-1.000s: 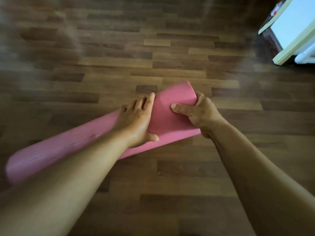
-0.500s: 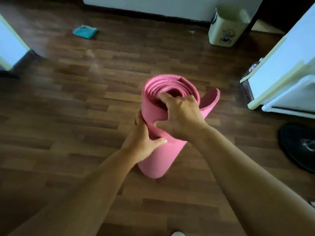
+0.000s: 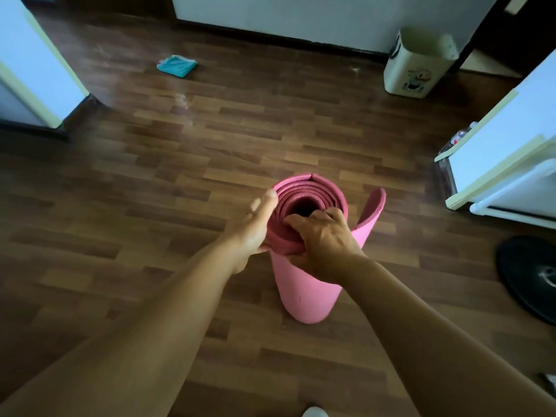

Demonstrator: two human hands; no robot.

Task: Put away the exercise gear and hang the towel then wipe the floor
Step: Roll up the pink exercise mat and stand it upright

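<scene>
A rolled pink exercise mat (image 3: 307, 293) stands upright on its end on the wooden floor, its loose outer flap sticking out to the right. My right hand (image 3: 323, 240) grips the near top rim, fingers curled into the roll's open core. My left hand (image 3: 255, 225) lies flat against the left side of the roll near the top, fingers straight. A small teal towel (image 3: 177, 66) lies crumpled on the floor far back left.
A cream waste bin (image 3: 418, 64) stands by the back wall at right. A black round weight plate (image 3: 529, 275) lies on the floor at right. White furniture (image 3: 505, 164) lines the right side, and a white door (image 3: 33, 64) the left.
The mat went from lying slanted in both hands to standing on end. Since half a second ago my left hand slid up its side and straightened; my right hand stays on the top rim.
</scene>
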